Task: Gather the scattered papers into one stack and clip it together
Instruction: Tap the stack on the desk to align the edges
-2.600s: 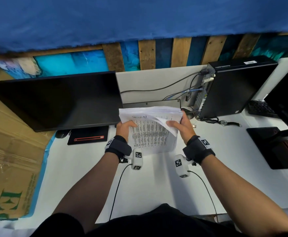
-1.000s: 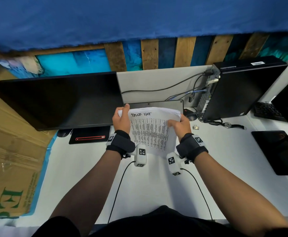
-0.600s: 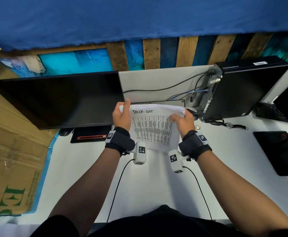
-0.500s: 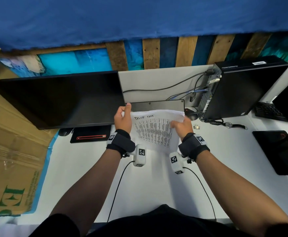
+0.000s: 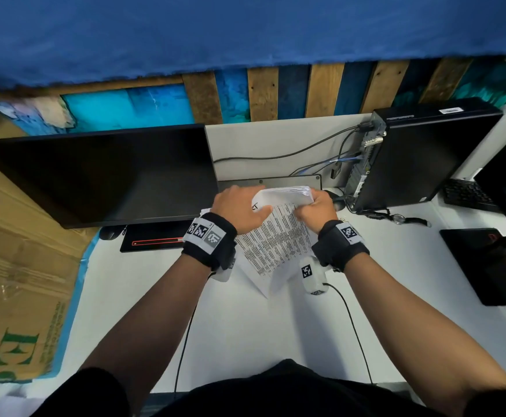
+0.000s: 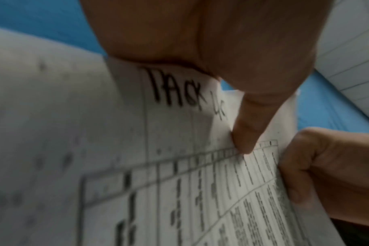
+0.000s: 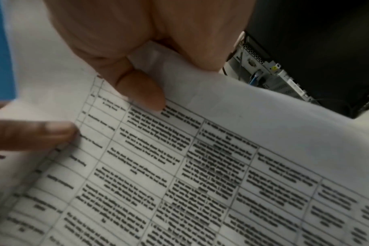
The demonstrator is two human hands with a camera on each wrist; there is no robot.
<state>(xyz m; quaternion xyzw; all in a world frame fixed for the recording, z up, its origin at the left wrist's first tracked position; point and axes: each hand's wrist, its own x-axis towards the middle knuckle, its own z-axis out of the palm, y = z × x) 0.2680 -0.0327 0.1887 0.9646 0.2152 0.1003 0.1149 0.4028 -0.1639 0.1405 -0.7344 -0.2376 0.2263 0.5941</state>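
I hold a thick stack of printed papers with both hands, above the white desk. It hangs tilted, one lower corner pointing down toward me. My left hand grips the top left corner, its thumb pressed on the front sheet by the handwritten heading. At the top right corner my right hand grips the stack, with the thumb on the printed table and the fingers behind. The sheets' top edges lie bunched together between the two hands.
A black monitor stands at the left and a black desktop computer at the right, with cables between them. A cardboard box is at the far left. A keyboard and a dark stand are at the right.
The stack has turned from upright to tilted and dropped slightly. My left hand has moved from the stack's left edge over its top left corner, and the two hands are closer together.
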